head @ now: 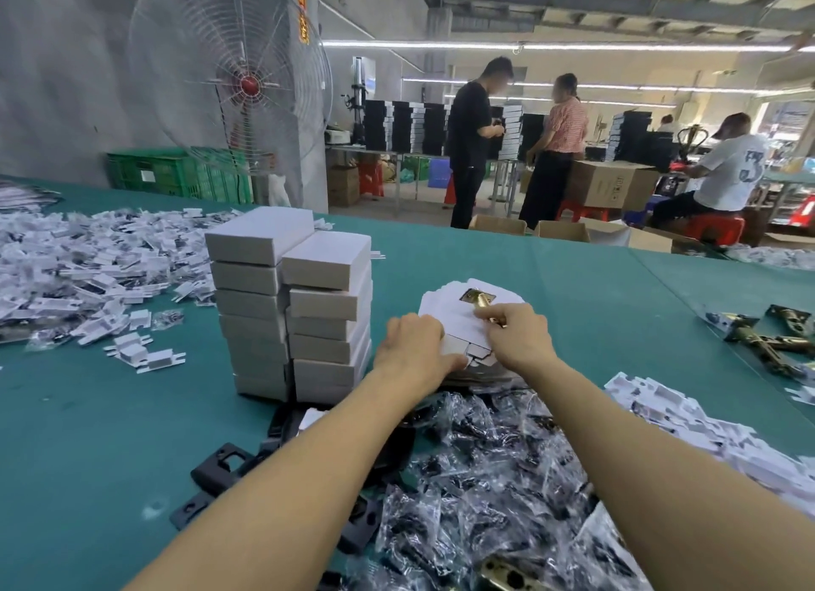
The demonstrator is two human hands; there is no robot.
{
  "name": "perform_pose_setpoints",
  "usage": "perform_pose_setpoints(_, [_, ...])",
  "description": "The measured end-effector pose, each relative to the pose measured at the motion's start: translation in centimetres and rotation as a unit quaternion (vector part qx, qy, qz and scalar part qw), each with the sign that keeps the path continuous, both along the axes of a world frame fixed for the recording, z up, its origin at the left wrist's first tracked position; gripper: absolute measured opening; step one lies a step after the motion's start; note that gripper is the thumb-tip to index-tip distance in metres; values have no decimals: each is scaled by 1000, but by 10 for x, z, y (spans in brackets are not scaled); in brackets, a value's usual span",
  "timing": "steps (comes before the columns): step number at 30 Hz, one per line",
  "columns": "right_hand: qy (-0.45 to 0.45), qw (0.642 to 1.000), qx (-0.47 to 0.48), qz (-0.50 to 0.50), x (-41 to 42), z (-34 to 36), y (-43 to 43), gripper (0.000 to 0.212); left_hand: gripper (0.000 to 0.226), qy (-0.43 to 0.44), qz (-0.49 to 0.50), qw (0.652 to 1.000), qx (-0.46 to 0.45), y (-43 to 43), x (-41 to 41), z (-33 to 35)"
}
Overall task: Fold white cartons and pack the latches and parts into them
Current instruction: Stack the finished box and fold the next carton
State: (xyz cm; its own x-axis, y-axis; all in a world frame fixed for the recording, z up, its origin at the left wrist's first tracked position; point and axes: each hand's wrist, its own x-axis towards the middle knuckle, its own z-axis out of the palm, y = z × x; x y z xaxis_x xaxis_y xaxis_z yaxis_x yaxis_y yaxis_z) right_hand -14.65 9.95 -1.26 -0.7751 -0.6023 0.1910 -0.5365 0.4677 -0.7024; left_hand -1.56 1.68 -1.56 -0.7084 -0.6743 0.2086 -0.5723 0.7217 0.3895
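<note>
A: Bagged parts (485,480) piled under both wrists on tabletop (110,414).
B: L hand (414,348) pinches top flat carton (445,312); R hand (516,339) grips brass latch (478,301), tip on same carton.
A: Folded cartons (308,308) stacked just left of L hand.
B: More latches (767,339) well right of R hand.

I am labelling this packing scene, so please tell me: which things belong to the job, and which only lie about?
Job: flat cartons, gripped by left hand; brass latch in right hand; folded carton stacks; bagged parts; black plates; spare latches.
Lying about: fan; green crate; brown boxes.
</note>
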Motion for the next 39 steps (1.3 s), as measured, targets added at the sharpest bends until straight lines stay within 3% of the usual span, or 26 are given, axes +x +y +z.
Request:
perform_pose_setpoints(6, [-120, 981, -142, -56, -7, -5, -1, 31, 50, -2, -44, 999, -3, -8, 7, 2])
perform_pose_setpoints(8, [-165, 965, -187, -86, -8, -6, 0, 30, 43, -13, -57, 997, -54, -6, 9, 3])
perform_pose_setpoints(11, [-213, 941, -235, -121, -10, -5, 1, 29, 9, -40, -41, 983, -172, -4, 9, 2])
perform_pose_setpoints(13, [-215, 938, -237, -131, -12, -5, 4, 29, 26, -36, -25, 979, -199, -4, 7, -1])
perform_pose_setpoints(16, [-152, 965, -181, -112, -10, -5, 8, 30, 33, -1, -1, 981, -194, -5, 3, -3])
perform_pose_setpoints(19, [-11, 996, -57, -64, 0, -5, 7, 37, 33, 13, 24, 985, -169, -9, 2, -4])
perform_pose_setpoints(21, [86, 995, 19, -40, 9, -6, 4, 42, 30, 29, 28, 988, -151, -9, 2, -4])
perform_pose_setpoints(24, [164, 985, 29, -40, 16, -7, -2, 44, 23, 42, 23, 991, -121, -9, 6, -2])
perform_pose_setpoints(27, [117, 987, -11, -106, 17, -3, -7, 47, 14, 51, 7, 994, -101, -10, 8, -1])
perform_pose_setpoints(32, [-36, 958, -188, -215, 7, 9, 0, 34, 16, 38, 6, 989, -141, -7, 7, -4])
perform_pose_setpoints(39, [91, 969, -203, -104, 11, 8, 0, 31, 22, 32, 37, 985, -164, -1, 4, 1])
